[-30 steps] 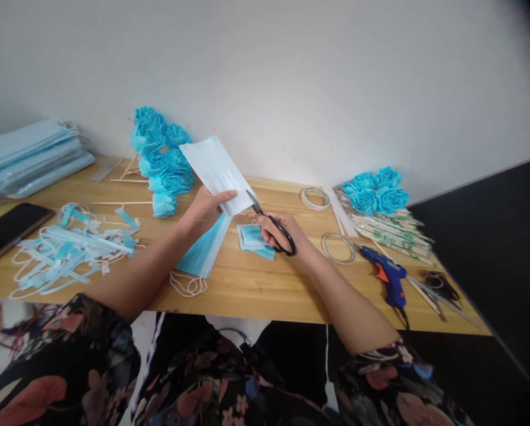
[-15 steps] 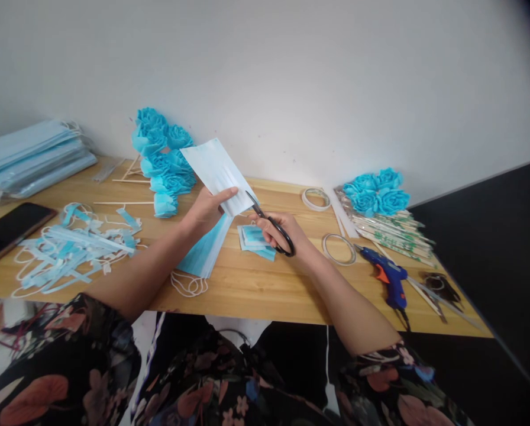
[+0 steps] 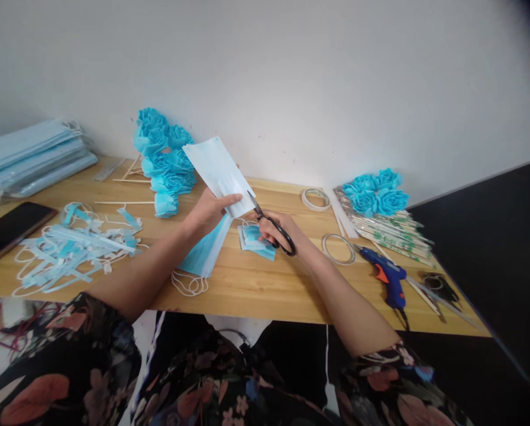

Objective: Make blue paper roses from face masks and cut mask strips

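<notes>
My left hand (image 3: 212, 208) grips a pale blue face mask (image 3: 218, 165) near its lower end, thumb on top, and holds it up tilted over the table. Black-handled scissors (image 3: 284, 236) are in my right hand (image 3: 276, 228), fingers through the loops. Their blades lie at the mask's lower right edge. A stack of blue masks (image 3: 203, 251) with white ear loops lies under my left wrist. Beneath my right hand are small cut blue pieces (image 3: 256, 244), partly hidden by it.
On the left are trimmed strips and loops (image 3: 78, 248), a phone (image 3: 12, 231) and bagged masks (image 3: 34, 157). Blue fabric flowers (image 3: 162, 160) stand behind. Tape rolls (image 3: 316, 199), more flowers (image 3: 375, 192), wrapped sticks (image 3: 389, 234) and a blue glue gun (image 3: 389, 275) lie on the right.
The mask and my left hand have shifted slightly right. A strip at the mask's lower end has come away, with its white loop now hanging near my right fingers.
</notes>
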Available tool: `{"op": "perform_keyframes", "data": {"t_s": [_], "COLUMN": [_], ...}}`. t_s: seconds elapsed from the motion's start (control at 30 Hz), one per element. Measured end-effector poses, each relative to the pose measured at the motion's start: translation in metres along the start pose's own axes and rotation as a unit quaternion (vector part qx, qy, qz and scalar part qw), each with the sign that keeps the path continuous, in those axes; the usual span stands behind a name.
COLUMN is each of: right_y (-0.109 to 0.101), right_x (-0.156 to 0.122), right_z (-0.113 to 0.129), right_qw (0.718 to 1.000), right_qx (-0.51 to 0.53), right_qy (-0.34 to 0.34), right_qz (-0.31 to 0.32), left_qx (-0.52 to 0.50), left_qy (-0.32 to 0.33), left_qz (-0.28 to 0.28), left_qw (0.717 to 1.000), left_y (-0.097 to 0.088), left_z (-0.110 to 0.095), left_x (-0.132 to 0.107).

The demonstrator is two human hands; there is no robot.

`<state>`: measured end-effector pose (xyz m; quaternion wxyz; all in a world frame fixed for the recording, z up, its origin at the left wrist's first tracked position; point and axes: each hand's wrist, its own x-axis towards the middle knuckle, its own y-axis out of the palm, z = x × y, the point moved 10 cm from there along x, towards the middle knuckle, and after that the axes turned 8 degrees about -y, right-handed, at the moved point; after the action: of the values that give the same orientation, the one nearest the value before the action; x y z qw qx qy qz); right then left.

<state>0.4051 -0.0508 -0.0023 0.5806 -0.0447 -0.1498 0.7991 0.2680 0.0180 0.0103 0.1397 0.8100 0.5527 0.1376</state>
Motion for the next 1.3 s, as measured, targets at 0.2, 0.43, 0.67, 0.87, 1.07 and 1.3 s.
{"op": "perform_keyframes", "data": {"t_s": [0.2,0.43,0.67,0.87,1.07,1.3], "right_y": [0.001,-0.002,0.0,-0.002,-0.004,-0.006], "right_x": [-0.002,-0.001,-0.002,-0.002,-0.002,0.0], "right_z": [0.005,0.008,0.016,0.014,0.01,0.004], "right_qw": [1.0,1.0,0.999,0.999,0.998,0.998], "right_qx": [-0.004,-0.01,0.004,0.001,-0.008,0.001], "right_qy": [-0.006,-0.016,-0.035,-0.038,-0.039,-0.037], "right_qz": [0.0,-0.012,-0.013,-0.022,-0.038,-0.046], "left_qx": [0.032,0.024,0.024,0.026,0.027,0.018], "left_qy": [-0.003,-0.011,-0.015,-0.014,-0.016,-0.01], "left_qz": [0.011,-0.001,0.002,0.007,0.009,0.021], "left_qw": [0.999,1.0,1.0,1.0,0.999,1.0], "left_y": [0.006,0.004,0.004,0.004,0.006,0.008], "left_z": [0.003,0.007,0.009,0.01,0.008,0.008], "left_x": [-0.002,-0.002,-0.002,-0.001,-0.002,-0.001]}}
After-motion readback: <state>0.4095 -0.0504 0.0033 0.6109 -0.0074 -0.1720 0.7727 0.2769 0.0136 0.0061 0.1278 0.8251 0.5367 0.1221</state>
